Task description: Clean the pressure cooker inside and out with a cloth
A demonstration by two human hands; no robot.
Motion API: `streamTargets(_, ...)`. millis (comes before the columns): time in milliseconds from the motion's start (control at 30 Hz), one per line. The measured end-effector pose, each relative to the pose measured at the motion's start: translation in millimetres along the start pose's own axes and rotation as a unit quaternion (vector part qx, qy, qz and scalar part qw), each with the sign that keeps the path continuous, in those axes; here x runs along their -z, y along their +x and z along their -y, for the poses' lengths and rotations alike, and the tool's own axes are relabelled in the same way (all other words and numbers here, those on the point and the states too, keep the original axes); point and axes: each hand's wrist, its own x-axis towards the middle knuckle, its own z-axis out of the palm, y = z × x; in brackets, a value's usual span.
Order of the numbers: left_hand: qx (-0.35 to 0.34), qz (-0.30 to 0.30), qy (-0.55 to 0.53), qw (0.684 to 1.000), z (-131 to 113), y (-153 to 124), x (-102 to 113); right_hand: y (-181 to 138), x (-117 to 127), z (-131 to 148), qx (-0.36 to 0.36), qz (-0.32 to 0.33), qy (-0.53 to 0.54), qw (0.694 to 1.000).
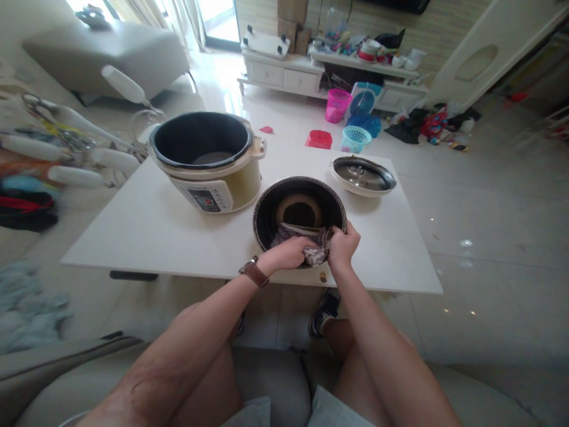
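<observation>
A dark inner pot (pixel 263 207) is tipped toward me on the white table, its black inside facing up and a pale ring showing at the bottom. My left hand (pixel 288 254), with a brown-strapped watch at the wrist, is closed on a patterned grey-brown cloth (pixel 316 255) that lies over the pot's near rim and inner wall. On the right side of the rim, my right hand (pixel 342 244) grips the pot, its fingers beside the cloth's edge. Behind and left stands a rice cooker body (pixel 243 193) with its top open. A round lid (pixel 367 188) lies upside down at the back right.
The white table (pixel 146 237) carries these things, with a small sticker at its front edge. Beyond are a pink basket (pixel 338 105), a red tub (pixel 319 139) and a blue basket (pixel 355 139) on the floor. At the left, a rack with white handles (pixel 124 85) stands near the table.
</observation>
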Motion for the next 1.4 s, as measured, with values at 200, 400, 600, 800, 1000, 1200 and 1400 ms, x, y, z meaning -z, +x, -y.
streamTargets(200,0.132,-0.017,0.192,0.972,11,-11,-3,-12,-1,9,0.054,-0.009,-0.019,0.998)
streamTargets(400,0.116,-0.017,0.203,0.972,16,-14,-4,14,7,28,0.061,0.087,-0.064,0.992)
streamTargets(600,0.100,-0.017,0.240,0.966,9,-13,-8,27,16,44,0.135,0.170,-0.051,0.975)
streamTargets(800,0.108,0.003,0.166,0.980,11,-6,-5,20,15,39,0.131,0.134,-0.046,0.981)
streamTargets(1000,0.013,-0.025,-0.122,0.992,8,15,-15,13,11,29,0.114,0.106,-0.033,0.987)
streamTargets(1200,-0.032,-0.120,-0.276,0.953,1,26,-21,14,6,31,0.083,0.117,-0.029,0.989)
streamTargets(1400,-0.046,-0.021,-0.091,0.995,13,14,-9,20,9,30,0.064,0.099,-0.078,0.990)
